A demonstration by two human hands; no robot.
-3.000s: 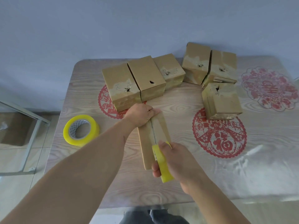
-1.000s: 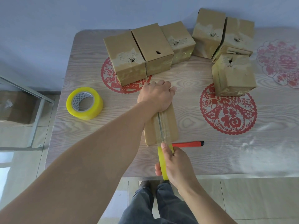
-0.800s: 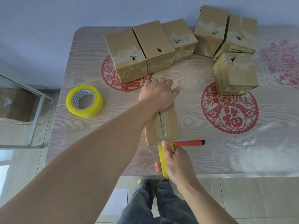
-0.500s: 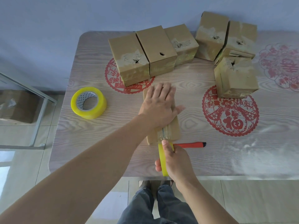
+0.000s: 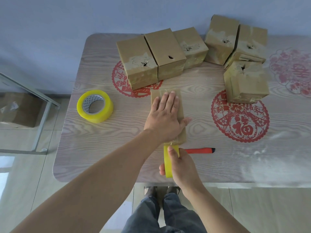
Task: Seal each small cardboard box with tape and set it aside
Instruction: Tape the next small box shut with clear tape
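the flattened box (image 5: pixel 169 115) lies in the middle of the table (image 5: pixel 107 158), just in front of the row of upright boxes (image 5: pixel 161 56), with its near end beside the orange knife (image 5: pixel 199 150). i judge it light and thin, stiff across the board but ready to slide on the smooth top, so it wants a flat press from above rather than a pinch at the edge. my left hand (image 5: pixel 165 117) lies spread on it, fingers straight and nearly together, palm down, thumb out over the right edge. my right hand (image 5: pixel 180 163) curls round the yellow tape roll (image 5: pixel 169 161) at the box's near end, thumb on top, fingers wrapped round it. a second roll (image 5: pixel 95 105) sits well off to the left.
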